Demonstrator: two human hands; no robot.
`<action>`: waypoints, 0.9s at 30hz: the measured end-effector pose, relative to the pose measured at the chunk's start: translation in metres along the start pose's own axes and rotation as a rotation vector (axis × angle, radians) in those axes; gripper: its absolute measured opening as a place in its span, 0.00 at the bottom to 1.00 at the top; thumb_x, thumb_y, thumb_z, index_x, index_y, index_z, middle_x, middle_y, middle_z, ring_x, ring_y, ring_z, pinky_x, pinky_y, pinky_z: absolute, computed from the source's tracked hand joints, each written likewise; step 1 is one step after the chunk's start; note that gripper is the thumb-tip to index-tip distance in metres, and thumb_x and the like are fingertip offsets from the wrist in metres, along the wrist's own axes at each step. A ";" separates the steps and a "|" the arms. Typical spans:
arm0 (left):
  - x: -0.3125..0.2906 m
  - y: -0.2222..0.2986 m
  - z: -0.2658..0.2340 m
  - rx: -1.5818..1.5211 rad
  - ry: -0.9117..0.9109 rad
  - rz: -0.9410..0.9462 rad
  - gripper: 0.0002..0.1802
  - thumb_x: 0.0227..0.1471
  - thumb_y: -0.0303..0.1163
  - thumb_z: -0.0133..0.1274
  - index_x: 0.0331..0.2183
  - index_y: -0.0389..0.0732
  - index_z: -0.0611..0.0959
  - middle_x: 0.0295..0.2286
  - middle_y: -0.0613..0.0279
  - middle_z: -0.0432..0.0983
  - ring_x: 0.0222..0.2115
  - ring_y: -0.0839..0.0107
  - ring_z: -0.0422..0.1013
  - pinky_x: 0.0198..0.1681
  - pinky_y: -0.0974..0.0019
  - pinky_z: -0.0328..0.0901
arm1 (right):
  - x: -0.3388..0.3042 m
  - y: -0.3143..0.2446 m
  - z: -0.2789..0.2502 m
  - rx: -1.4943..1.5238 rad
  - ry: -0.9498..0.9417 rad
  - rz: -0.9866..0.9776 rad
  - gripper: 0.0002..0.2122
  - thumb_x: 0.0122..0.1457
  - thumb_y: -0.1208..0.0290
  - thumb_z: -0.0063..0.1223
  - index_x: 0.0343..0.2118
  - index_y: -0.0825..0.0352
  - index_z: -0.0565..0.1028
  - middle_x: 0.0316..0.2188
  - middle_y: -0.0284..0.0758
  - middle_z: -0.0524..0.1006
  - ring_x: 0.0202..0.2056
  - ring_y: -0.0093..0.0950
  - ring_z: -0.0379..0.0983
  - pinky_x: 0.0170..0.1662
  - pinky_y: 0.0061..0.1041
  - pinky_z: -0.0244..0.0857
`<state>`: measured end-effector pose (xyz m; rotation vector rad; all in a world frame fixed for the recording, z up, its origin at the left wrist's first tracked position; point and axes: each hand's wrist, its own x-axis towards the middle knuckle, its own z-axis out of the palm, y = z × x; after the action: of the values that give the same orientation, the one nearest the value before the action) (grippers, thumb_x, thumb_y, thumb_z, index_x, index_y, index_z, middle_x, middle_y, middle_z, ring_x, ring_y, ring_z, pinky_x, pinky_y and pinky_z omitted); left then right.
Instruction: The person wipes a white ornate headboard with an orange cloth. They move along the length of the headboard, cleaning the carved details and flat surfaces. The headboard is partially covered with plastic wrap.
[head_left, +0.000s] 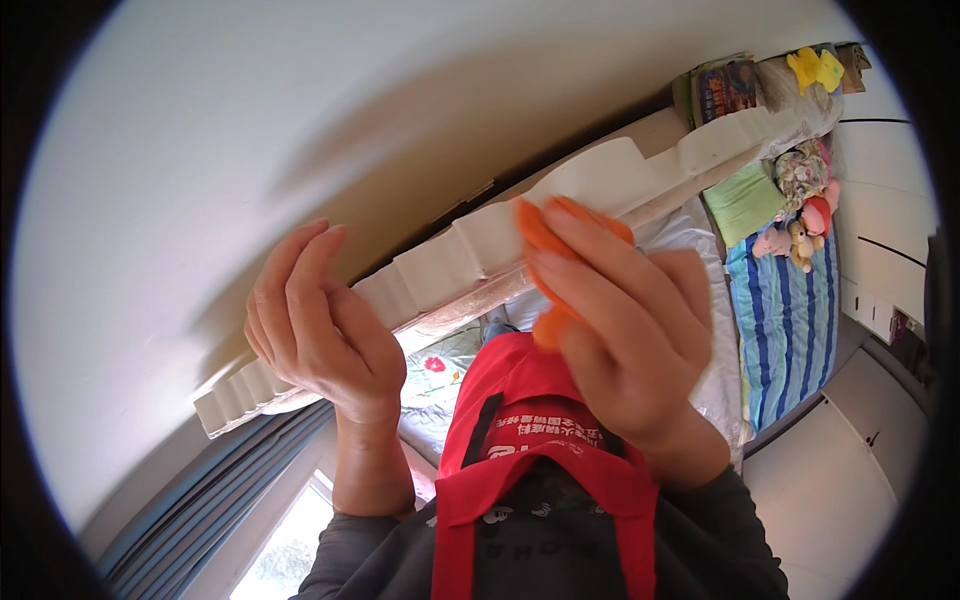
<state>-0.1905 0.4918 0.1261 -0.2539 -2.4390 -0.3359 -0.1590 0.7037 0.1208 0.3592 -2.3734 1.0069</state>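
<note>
My right hand (pixel 640 320) is raised in front of me, its fingers closed around a soft orange cloth (pixel 550 325). Folds of the cloth stick out past the fingertips, and motion blurs them a little. My left hand (pixel 320 310) is lifted at the left, near the pale wall, with its fingers loosely curved and apart from the thumb. Nothing shows in it, though part of the palm is turned away. Behind both hands runs the cream, wavy-topped headboard (pixel 485 243) of a bed. Below them hangs the red apron (pixel 515 385) that I wear.
The wall (pixel 200 120) rises behind the headboard. On the right, the bed holds a blue striped mat (pixel 785 330), a green pillow (pixel 745 203) and several stuffed toys (pixel 800 240). Books (pixel 725 90) stand behind the headboard's far end. A curtain (pixel 215 510) hangs beside a window at lower left.
</note>
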 end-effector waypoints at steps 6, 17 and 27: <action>0.000 0.004 0.000 0.039 -0.028 -0.007 0.17 0.48 0.19 0.45 0.36 0.40 0.87 0.39 0.61 0.83 0.39 0.62 0.76 0.48 0.60 0.63 | -0.016 0.003 0.020 -0.096 -0.017 0.051 0.17 0.47 0.81 0.59 0.43 0.68 0.83 0.43 0.34 0.83 0.31 0.30 0.73 0.33 0.25 0.67; -0.004 0.009 -0.002 0.111 -0.066 -0.048 0.16 0.50 0.22 0.44 0.33 0.40 0.87 0.38 0.60 0.83 0.38 0.61 0.75 0.47 0.59 0.64 | 0.018 0.045 0.006 -0.176 -0.035 -0.007 0.11 0.46 0.72 0.60 0.34 0.65 0.83 0.44 0.29 0.82 0.32 0.30 0.68 0.34 0.28 0.63; -0.002 0.007 -0.001 0.132 -0.050 -0.054 0.16 0.49 0.22 0.44 0.31 0.39 0.87 0.37 0.60 0.84 0.37 0.62 0.76 0.46 0.60 0.64 | 0.023 0.058 0.011 -0.240 0.026 -0.097 0.09 0.43 0.69 0.60 0.30 0.63 0.82 0.37 0.26 0.80 0.29 0.28 0.67 0.30 0.28 0.60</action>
<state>-0.1863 0.4978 0.1264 -0.1414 -2.5084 -0.1929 -0.2072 0.7350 0.0941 0.3638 -2.3950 0.6700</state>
